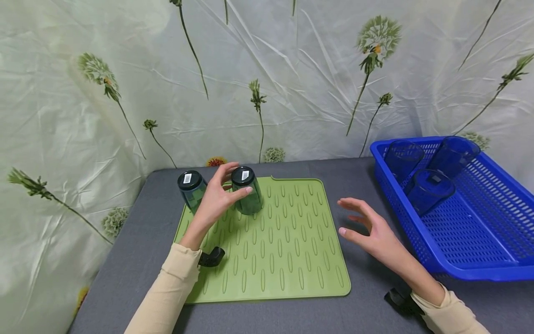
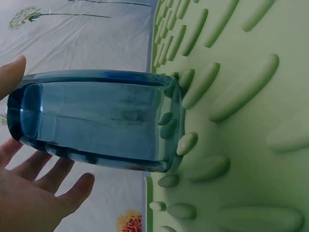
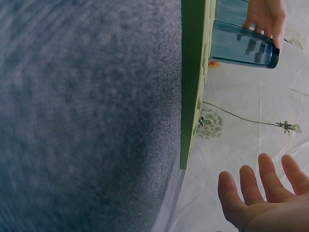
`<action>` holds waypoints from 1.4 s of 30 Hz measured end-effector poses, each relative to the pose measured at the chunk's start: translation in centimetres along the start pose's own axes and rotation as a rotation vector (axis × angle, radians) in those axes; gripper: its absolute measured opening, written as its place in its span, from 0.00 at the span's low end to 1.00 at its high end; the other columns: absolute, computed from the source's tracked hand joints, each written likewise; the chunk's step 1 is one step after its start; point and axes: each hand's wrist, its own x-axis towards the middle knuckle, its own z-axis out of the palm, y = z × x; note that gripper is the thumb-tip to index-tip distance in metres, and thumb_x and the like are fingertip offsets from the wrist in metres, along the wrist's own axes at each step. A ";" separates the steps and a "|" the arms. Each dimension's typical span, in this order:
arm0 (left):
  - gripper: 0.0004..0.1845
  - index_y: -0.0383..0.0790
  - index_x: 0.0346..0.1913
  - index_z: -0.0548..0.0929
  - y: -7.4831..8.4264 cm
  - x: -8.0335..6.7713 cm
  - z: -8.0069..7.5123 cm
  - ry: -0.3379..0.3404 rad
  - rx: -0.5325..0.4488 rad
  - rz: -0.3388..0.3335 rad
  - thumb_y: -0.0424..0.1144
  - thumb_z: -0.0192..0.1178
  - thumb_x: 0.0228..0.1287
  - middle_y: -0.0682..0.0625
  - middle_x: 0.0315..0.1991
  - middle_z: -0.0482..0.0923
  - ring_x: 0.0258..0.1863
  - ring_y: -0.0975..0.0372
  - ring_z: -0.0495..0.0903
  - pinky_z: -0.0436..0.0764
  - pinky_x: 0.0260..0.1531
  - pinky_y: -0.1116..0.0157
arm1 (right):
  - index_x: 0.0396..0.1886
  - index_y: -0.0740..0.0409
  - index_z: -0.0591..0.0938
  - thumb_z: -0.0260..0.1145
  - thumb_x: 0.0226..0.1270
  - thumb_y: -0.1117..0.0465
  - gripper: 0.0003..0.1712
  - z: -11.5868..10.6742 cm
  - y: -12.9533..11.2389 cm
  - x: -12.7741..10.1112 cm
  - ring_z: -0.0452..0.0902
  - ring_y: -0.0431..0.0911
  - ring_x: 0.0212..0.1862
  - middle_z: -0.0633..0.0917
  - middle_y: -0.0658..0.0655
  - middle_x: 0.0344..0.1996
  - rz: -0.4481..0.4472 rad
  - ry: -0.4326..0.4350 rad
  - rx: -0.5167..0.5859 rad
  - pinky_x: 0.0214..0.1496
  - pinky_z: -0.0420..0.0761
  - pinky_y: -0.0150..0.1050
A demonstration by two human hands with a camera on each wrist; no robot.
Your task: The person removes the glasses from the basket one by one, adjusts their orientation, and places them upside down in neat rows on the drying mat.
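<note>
A blue-tinted drinking glass (image 1: 249, 199) stands upside down on a green ribbed drying mat (image 1: 288, 260), its dark base with a white label uppermost. My left hand (image 1: 218, 191) is around the base end, thumb on the near side and fingers spread on the far side. In the left wrist view, the left fingers (image 2: 53, 176) lie loosely along that glass (image 2: 101, 121). A second upturned glass (image 1: 193, 188) stands to its left, partly behind the left hand. My right hand (image 1: 377, 234) hovers between the mat and the basket, fingers apart and holding nothing.
A blue plastic basket (image 1: 471, 273) sits at the right on the grey cloth-covered table (image 1: 125, 278). Three glasses lean together in its back left corner, among them a near glass (image 1: 429, 190). A flower-printed curtain (image 1: 308, 93) hangs right behind the table.
</note>
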 end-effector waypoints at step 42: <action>0.24 0.46 0.61 0.76 4.5 -6.7 -2.1 -0.019 0.080 0.141 0.37 0.69 0.62 0.53 0.58 0.76 0.58 0.64 0.74 0.73 0.59 0.57 | 0.70 0.44 0.67 0.68 0.67 0.65 0.35 -0.2 -0.6 -0.1 0.64 0.42 0.68 0.71 0.47 0.66 0.012 -0.007 -0.008 0.63 0.69 0.29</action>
